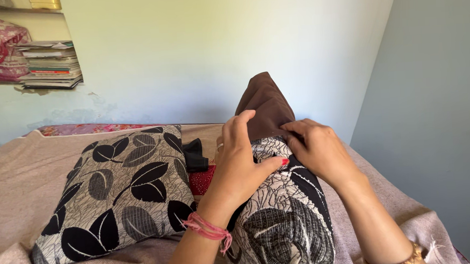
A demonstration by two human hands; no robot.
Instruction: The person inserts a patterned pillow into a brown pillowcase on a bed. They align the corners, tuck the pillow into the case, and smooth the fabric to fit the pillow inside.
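— Where's the brown inner cushion [264, 104]?
— Poking from the leaf-print fabric cover [284, 221], right of the matching pillow [116, 191]. Left hand [241, 167] presses flat on the cover; right hand [317, 148] pinches its edge.

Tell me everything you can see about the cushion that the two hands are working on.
The cushion stands on end in front of the person, on the beige bed cover. Its woven cover is white with black leaf and line patterns, like the pillow lying beside it. A brown inner pad sticks out of the open top. The left hand presses on the cover's upper edge; the right hand pinches that edge against the brown pad.
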